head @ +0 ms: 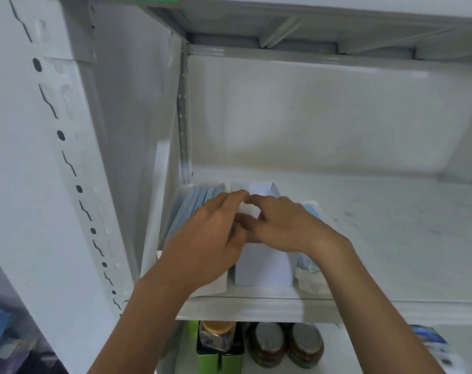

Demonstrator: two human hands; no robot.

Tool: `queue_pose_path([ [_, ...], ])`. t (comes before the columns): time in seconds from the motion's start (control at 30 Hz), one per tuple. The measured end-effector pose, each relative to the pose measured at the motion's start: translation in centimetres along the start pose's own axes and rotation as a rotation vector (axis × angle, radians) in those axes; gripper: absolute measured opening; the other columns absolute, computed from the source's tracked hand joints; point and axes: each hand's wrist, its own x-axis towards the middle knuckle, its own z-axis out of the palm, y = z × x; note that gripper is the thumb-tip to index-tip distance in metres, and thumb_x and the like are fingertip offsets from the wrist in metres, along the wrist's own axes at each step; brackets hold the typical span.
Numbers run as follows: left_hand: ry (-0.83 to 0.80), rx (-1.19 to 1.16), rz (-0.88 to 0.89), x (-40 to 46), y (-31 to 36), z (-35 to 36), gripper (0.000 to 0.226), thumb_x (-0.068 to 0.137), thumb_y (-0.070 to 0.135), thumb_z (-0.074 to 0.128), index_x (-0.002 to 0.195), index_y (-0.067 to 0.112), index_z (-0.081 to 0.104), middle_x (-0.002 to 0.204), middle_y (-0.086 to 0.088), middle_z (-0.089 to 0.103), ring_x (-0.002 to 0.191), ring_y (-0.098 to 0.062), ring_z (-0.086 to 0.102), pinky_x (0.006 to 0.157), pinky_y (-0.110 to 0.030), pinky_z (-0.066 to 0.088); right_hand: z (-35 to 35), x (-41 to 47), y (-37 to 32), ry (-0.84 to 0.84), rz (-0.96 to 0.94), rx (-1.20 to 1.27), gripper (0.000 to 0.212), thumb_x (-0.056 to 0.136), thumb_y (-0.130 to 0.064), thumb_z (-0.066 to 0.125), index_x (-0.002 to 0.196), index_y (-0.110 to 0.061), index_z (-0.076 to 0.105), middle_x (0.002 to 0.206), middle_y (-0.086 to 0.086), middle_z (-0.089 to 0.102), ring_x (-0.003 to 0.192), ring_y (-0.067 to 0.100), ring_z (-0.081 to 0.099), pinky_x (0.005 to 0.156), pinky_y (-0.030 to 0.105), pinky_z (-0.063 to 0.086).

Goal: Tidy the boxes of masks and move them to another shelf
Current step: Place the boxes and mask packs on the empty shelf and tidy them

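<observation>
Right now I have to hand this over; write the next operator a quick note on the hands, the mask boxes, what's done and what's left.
Left hand and right hand: both on top of the middle white cardboard box, fingers at its top flap.
Open white box of blue masks stands to its left; loose blue masks lie on its right.
All sit at the left end of the white metal shelf.
Done: nothing moved.
Left: close the boxes, move them.

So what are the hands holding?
Both the left hand and right hand pinch the top flap of the middle white box.
</observation>
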Motion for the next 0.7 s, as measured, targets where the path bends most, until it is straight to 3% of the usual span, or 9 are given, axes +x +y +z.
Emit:
queue_pose_path([
  [0.1,-0.067,0.045,0.031,0.0,0.2,-0.4,0.052,0.094,0.03,0.044,0.145,0.024,0.048,0.134,0.001,0.064,0.117,-0.017,0.061,0.104,-0.034,0.048,-0.2,-0.6,1.3,0.181,-0.051,0.144,0.045,0.102,-0.044,0.038,0.145,-0.034,0.048,0.124,0.003,0.07,0.122,0.026,0.056,0.102,0.044,0.045],
  [0.17,-0.138,0.126,0.077,0.1,0.3,-0.5,0.048,0.096,0.033,0.04,0.14,0.026,0.056,0.138,0.005,0.063,0.124,-0.014,0.058,0.111,-0.036,0.044,-0.5,-1.0,2.4,0.313,-0.064,0.004,0.039,0.1,-0.027,0.042,0.136,-0.027,0.058,0.113,0.002,0.073,0.115,0.027,0.059,0.097,0.042,0.047],
  [0.23,-0.184,0.184,0.092,0.2,0.4,-0.5,0.049,0.098,0.037,0.033,0.138,0.03,0.06,0.144,0.009,0.059,0.132,-0.01,0.053,0.116,-0.038,0.038,-0.6,-1.4,3.1,0.355,-0.033,-0.262,0.036,0.097,-0.021,0.043,0.126,-0.022,0.065,0.116,0.0,0.072,0.114,0.027,0.057,0.093,0.041,0.043],
  [0.33,-0.153,0.201,0.066,0.3,0.6,-0.4,0.051,0.097,0.037,0.028,0.127,0.028,0.069,0.131,0.009,0.066,0.12,-0.01,0.059,0.112,-0.037,0.04,-0.1,-1.9,2.8,0.338,0.028,-0.481,0.027,0.094,-0.021,0.045,0.109,-0.02,0.067,0.109,-0.001,0.068,0.101,0.026,0.051,0.081,0.039,0.035],
  [0.4,-0.152,0.237,0.054,0.4,0.7,-0.4,0.052,0.096,0.04,0.023,0.11,0.027,0.072,0.115,0.009,0.068,0.104,-0.01,0.061,0.105,-0.035,0.043,0.1,-2.2,2.0,0.33,0.049,-0.533,0.022,0.097,-0.026,0.042,0.087,-0.02,0.06,0.094,-0.003,0.063,0.093,0.024,0.046,0.078,0.038,0.028],
  [0.5,-0.151,0.255,0.011,0.7,0.9,0.0,0.05,0.097,0.044,0.021,0.093,0.024,0.067,0.1,0.007,0.063,0.089,-0.01,0.058,0.094,-0.033,0.046,0.1,-2.3,0.8,0.19,0.153,-0.533,0.035,0.103,-0.037,0.032,0.072,-0.021,0.038,0.088,-0.001,0.052,0.111,0.027,0.046,0.1,0.049,0.026],
  [0.57,-0.141,0.255,-0.014,0.8,0.8,0.4,0.041,0.101,0.041,0.033,0.094,0.021,0.068,0.101,0.004,0.062,0.089,-0.012,0.057,0.089,-0.032,0.047,0.3,-2.0,0.1,0.1,0.216,-0.5,0.032,0.103,-0.039,0.031,0.079,-0.02,0.039,0.096,0.003,0.052,0.126,0.032,0.043,0.114,0.064,0.008],
  [0.63,-0.143,0.241,-0.02,0.9,0.6,0.5,0.034,0.101,0.038,0.04,0.099,0.02,0.07,0.105,0.004,0.061,0.093,-0.012,0.057,0.087,-0.033,0.049,0.5,-1.4,-0.6,0.061,0.248,-0.461,0.029,0.101,-0.035,0.034,0.077,-0.019,0.037,0.092,0.002,0.048,0.129,0.035,0.041,0.113,0.072,-0.003],
  [0.7,-0.159,0.21,-0.019,0.9,0.4,0.4,0.033,0.1,0.037,0.042,0.101,0.021,0.07,0.107,0.005,0.061,0.096,-0.012,0.057,0.087,-0.035,0.05,0.5,-0.8,-1.0,0.073,0.283,-0.384,0.028,0.098,-0.031,0.038,0.073,-0.019,0.033,0.089,0.002,0.046,0.128,0.036,0.042,0.112,0.074,-0.003],
])
